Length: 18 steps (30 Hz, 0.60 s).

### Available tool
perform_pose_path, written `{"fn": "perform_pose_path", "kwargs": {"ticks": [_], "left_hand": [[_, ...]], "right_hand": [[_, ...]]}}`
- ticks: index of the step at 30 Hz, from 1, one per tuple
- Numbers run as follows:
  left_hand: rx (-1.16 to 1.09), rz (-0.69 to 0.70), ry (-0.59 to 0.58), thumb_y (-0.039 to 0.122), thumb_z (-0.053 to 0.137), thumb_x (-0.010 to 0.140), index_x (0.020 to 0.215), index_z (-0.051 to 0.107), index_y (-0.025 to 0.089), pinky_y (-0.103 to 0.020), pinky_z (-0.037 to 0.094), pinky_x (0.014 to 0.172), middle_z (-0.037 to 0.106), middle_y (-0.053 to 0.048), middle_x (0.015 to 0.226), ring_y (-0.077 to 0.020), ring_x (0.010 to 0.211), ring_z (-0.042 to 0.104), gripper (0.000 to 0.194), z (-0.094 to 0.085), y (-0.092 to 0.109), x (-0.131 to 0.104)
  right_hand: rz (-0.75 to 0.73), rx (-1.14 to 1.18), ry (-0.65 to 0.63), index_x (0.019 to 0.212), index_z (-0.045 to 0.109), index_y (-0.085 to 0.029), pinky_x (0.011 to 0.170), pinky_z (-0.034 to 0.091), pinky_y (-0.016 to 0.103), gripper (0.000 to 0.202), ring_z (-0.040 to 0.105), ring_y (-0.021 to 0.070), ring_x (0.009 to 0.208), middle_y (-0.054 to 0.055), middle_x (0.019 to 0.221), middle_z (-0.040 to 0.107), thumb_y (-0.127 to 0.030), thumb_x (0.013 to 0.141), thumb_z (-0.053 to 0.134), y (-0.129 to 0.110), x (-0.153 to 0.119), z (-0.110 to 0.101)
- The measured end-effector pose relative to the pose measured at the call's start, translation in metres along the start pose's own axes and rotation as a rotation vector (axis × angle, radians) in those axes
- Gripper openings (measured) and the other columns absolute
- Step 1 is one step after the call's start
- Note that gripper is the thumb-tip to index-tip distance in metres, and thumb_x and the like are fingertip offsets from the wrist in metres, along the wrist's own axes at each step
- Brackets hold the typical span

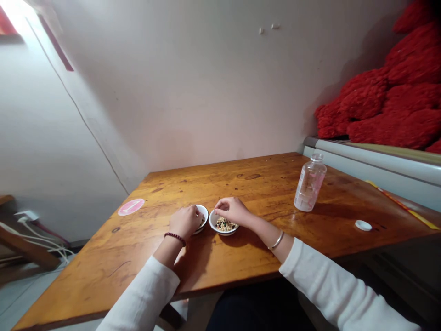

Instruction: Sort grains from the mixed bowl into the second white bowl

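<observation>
Two small white bowls sit side by side on the wooden table. My left hand [185, 220], with a dark bead bracelet at its wrist, reaches over the left bowl [204, 210]. Its fingers are curled down into that bowl, and the hand covers much of it; only a few small grains show inside. The right bowl [223, 233] holds a mix of pale, dark and reddish beans [225, 224]. Above its far rim is my right hand [234, 211], thumb and forefinger pinched together near the rim's left side. Whatever is between the fingertips of either hand is too small or hidden.
An uncapped clear plastic bottle [310, 184] stands right of the bowls, its white cap [363, 225] lying farther right. A pink round sticker [131, 207] marks the table's left side. A yellow-red strip [403, 205] lies along the right edge. Behind is a wall [206, 92].
</observation>
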<state>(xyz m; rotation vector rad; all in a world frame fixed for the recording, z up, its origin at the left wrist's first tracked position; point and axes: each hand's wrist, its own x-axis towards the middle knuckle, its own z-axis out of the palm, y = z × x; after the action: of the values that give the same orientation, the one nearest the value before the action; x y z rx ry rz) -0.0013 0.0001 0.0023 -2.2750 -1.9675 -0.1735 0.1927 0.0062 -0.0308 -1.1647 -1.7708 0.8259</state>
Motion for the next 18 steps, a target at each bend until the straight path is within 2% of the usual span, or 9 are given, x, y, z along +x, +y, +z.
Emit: {"fn": "perform_pose_path", "kwargs": {"ticks": [4, 9, 14, 18], "left_hand": [[-0.041, 0.011, -0.094, 0.045, 0.049, 0.082, 0.083, 0.071, 0.025, -0.031, 0.043, 0.063, 0.074, -0.008, 0.088, -0.0274, 0.081, 0.068, 0.029, 0.0031, -0.0038, 0.0031], [-0.039, 0.012, -0.120, 0.045, 0.051, 0.082, 0.083, 0.071, 0.025, -0.031, 0.043, 0.064, 0.074, -0.008, 0.088, -0.0269, 0.081, 0.068, 0.028, 0.0022, -0.0042, 0.0038], [-0.055, 0.047, -0.083, 0.039, 0.049, 0.085, 0.081, 0.067, 0.022, -0.029, 0.041, 0.061, 0.073, -0.009, 0.083, -0.0243, 0.076, 0.067, 0.025, 0.0017, -0.0025, 0.0020], [-0.085, 0.030, -0.005, 0.042, 0.050, 0.087, 0.088, 0.066, 0.023, -0.028, 0.040, 0.061, 0.073, -0.008, 0.089, -0.0238, 0.081, 0.067, 0.024, 0.0007, -0.0037, 0.0012]], "right_hand": [[-0.004, -0.011, -0.002, 0.079, 0.072, -0.018, 0.072, 0.051, 0.026, 0.012, 0.069, 0.0168, 0.077, 0.004, 0.081, 0.075, -0.028, 0.074, 0.067, -0.0009, 0.0001, -0.0001], [-0.008, -0.040, 0.003, 0.079, 0.072, -0.018, 0.070, 0.050, 0.025, 0.012, 0.068, 0.0160, 0.076, 0.003, 0.079, 0.074, -0.028, 0.074, 0.067, -0.0030, -0.0005, -0.0013], [-0.037, -0.052, 0.002, 0.080, 0.073, -0.018, 0.070, 0.049, 0.025, 0.013, 0.067, 0.0157, 0.075, 0.003, 0.079, 0.074, -0.028, 0.075, 0.066, -0.0019, -0.0003, -0.0013], [-0.034, -0.032, 0.000, 0.083, 0.073, -0.018, 0.071, 0.050, 0.025, 0.015, 0.068, 0.0159, 0.076, 0.003, 0.081, 0.074, -0.029, 0.075, 0.066, -0.0021, 0.0001, -0.0014]]}}
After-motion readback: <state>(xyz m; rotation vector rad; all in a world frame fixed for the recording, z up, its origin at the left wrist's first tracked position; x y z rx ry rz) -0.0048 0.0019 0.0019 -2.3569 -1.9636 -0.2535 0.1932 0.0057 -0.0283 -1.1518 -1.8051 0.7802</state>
